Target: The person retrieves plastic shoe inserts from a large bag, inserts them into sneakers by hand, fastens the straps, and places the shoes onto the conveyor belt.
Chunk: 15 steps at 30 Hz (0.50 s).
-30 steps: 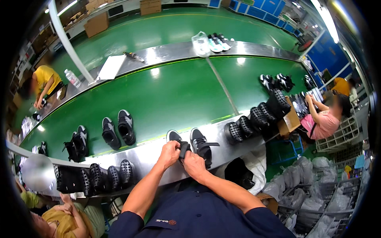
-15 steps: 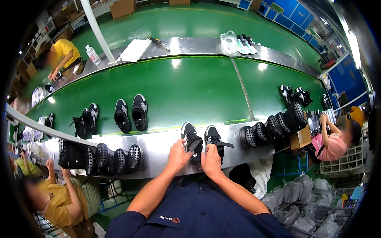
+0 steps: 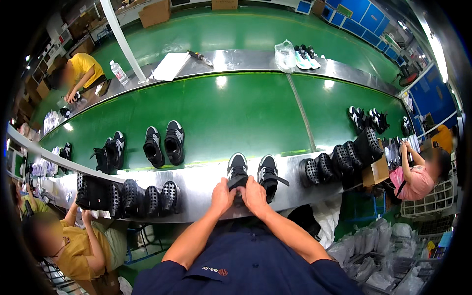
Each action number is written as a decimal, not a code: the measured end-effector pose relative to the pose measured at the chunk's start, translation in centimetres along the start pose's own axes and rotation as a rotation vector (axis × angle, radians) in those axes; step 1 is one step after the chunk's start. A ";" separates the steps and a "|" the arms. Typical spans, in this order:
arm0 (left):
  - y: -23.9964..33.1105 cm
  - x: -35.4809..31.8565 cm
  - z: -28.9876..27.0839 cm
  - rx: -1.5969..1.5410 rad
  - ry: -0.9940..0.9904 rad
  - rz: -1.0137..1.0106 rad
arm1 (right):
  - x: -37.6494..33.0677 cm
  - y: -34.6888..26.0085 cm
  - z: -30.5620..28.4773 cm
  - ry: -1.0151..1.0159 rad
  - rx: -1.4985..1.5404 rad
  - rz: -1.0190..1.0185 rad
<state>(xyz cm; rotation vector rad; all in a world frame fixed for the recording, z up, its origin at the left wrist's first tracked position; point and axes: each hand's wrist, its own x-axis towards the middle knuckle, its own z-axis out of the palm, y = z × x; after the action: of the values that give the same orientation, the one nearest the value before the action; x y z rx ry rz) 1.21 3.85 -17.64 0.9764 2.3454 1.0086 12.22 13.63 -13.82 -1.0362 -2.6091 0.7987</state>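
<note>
Two black sneakers with white toes stand side by side on the steel ledge (image 3: 196,184) in front of me. My left hand (image 3: 222,196) and my right hand (image 3: 255,195) both grip the heel end of the left sneaker (image 3: 237,172), thumbs close together. The right sneaker (image 3: 268,173) stands just beside my right hand, untouched, with a loose lace trailing to the right.
A green conveyor belt (image 3: 236,113) carries several pairs of black shoes. Rows of black shoe lasts (image 3: 132,196) line the ledge left and right. A person in yellow (image 3: 73,246) sits at my left, a person in pink (image 3: 418,177) at the right.
My hands stay on the left sneaker's heel while my head has moved, shifting the whole scene. The pairs on the belt sit further left relative to my sneakers than a second ago.
</note>
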 end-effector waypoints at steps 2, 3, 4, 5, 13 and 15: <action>-0.1 -0.3 0.1 -0.004 -0.001 0.070 | 0.1 -0.2 0.1 -0.028 -0.031 0.100; -0.1 -0.4 0.2 -0.001 0.001 0.072 | 0.3 -0.5 0.0 -0.059 -0.064 0.196; -0.1 -0.4 0.3 0.017 -0.006 0.066 | 0.6 -0.7 -0.1 -0.033 -0.082 0.199; 0.2 -0.1 0.2 0.032 -0.013 0.065 | 0.6 -0.6 -0.1 -0.027 -0.082 0.200; 4.4 -5.4 -4.4 0.118 -0.001 0.528 | -4.1 -0.8 -7.6 -0.022 0.158 0.319; 5.0 -5.6 -3.5 0.120 -0.035 0.588 | -5.5 1.0 -9.2 0.050 0.068 0.435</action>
<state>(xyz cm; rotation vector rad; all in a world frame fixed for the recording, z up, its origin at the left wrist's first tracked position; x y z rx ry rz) 5.17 0.59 -11.08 1.7781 2.1475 1.0400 20.34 14.15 -6.79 -1.6079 -2.3243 0.9268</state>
